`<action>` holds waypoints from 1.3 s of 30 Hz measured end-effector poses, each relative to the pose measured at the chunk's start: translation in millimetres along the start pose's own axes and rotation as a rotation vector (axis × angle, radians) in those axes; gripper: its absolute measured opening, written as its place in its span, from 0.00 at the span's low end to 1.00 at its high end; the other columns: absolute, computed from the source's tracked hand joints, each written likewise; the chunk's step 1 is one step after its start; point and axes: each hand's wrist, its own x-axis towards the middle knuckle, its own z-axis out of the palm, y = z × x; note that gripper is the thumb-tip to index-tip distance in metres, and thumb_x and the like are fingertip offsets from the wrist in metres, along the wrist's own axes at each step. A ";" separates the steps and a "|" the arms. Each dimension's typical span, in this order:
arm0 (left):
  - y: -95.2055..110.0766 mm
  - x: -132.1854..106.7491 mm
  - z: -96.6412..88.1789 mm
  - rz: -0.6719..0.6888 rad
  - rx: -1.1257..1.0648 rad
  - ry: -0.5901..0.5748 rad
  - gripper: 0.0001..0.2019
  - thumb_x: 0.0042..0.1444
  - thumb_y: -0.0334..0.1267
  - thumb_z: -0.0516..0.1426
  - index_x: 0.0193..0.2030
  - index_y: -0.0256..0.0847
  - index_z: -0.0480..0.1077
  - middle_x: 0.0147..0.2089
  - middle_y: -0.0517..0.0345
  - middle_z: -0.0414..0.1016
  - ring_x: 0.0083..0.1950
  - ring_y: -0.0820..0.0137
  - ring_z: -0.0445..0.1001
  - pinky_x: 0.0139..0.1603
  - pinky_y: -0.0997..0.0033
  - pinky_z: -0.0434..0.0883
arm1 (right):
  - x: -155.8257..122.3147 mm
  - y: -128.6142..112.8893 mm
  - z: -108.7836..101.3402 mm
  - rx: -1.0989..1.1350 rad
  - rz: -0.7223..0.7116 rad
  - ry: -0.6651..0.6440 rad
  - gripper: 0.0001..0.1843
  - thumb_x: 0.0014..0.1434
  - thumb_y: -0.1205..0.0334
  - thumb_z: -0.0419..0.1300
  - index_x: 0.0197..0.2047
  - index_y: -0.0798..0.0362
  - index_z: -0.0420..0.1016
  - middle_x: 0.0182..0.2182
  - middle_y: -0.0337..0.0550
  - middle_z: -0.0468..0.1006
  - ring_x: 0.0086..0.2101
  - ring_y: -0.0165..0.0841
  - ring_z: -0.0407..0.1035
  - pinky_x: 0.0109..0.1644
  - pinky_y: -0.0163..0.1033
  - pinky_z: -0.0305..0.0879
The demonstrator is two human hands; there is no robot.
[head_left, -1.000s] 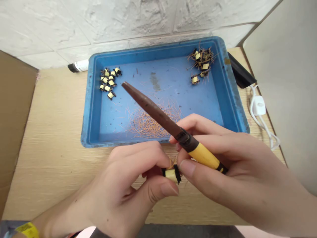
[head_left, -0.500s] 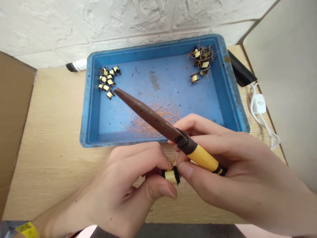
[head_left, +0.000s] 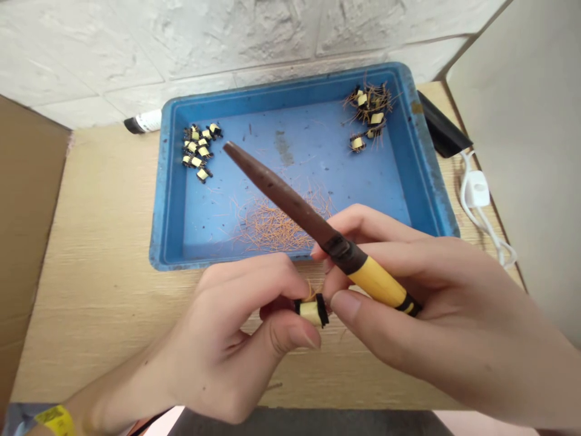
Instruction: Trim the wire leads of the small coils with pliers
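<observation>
My left hand pinches a small transformer between thumb and fingers. It has a yellow-taped middle, black ends and thin copper wires sticking up. My right hand is closed around the yellow and black handle of a knife-like tool, whose long, brown, tapered blade points up and left over the tray. The right thumb and forefinger also meet at the transformer's right end, by its fine wires; what they pinch there is mostly hidden.
Behind my hands lies a blue tray. It holds transformers with short leads at left, long-wired ones at right, and a heap of cut copper wires. A white bottle and a corded switch flank it.
Both hands have risen slightly with the transformer. The blade's tip has shifted a little up and to the right, and both hands keep their hold.
</observation>
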 end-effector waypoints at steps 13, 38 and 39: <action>3.2 3.3 -1.9 -0.039 0.056 0.020 0.19 0.72 0.50 0.58 0.32 0.40 0.67 0.25 0.62 0.73 0.27 0.76 0.71 0.26 0.76 0.64 | -1.1 0.1 2.4 0.009 0.070 -0.013 0.12 0.57 0.74 0.62 0.24 0.53 0.73 0.36 0.32 0.76 0.35 0.18 0.74 0.39 0.20 0.72; 2.2 3.1 0.8 -0.020 -0.001 0.025 0.16 0.70 0.47 0.60 0.33 0.42 0.69 0.27 0.63 0.74 0.26 0.75 0.69 0.25 0.75 0.65 | -0.5 0.8 1.0 0.056 0.076 -0.024 0.11 0.52 0.78 0.62 0.25 0.53 0.74 0.38 0.33 0.76 0.36 0.20 0.75 0.38 0.23 0.72; 3.1 3.9 0.9 -0.022 0.010 0.029 0.16 0.71 0.47 0.60 0.33 0.41 0.70 0.27 0.63 0.75 0.25 0.76 0.68 0.25 0.76 0.65 | -0.4 0.7 1.4 0.053 0.072 -0.023 0.11 0.53 0.78 0.62 0.25 0.53 0.74 0.38 0.33 0.76 0.36 0.20 0.75 0.39 0.23 0.72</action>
